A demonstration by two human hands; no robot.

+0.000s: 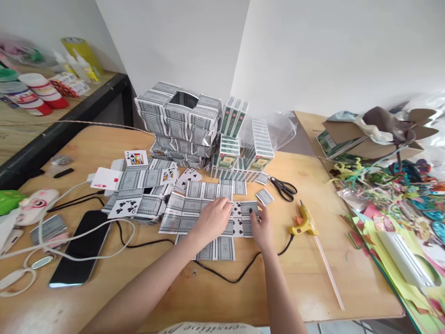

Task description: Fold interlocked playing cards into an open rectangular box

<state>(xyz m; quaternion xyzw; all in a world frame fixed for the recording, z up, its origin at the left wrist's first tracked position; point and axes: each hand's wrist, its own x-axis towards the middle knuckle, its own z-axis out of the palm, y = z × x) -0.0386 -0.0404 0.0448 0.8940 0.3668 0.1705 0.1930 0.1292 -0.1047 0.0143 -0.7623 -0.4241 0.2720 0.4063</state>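
Note:
A flat sheet of joined playing cards [189, 207], mostly patterned backs up, lies on the table in front of me. My left hand [216, 216] is over its middle, fingers curled and pressed together; what they pinch, if anything, is hidden. At the sheet's right end, my right hand [261, 225] has its thumb on a back-up playing card [247, 226] and its fingers at the card's edge. Beside that card, a strip of club faces [237, 210] shows. A loose folded card [264, 196] lies just beyond my right hand.
Behind stands a box built of cards [181, 116], next to stacked card packs [227, 155]. On the right are black scissors [283, 189] and a yellow glue gun [304, 222], its black cord [239, 280] crossing the front. Leftward lie card pieces [139, 185] and a phone [80, 248].

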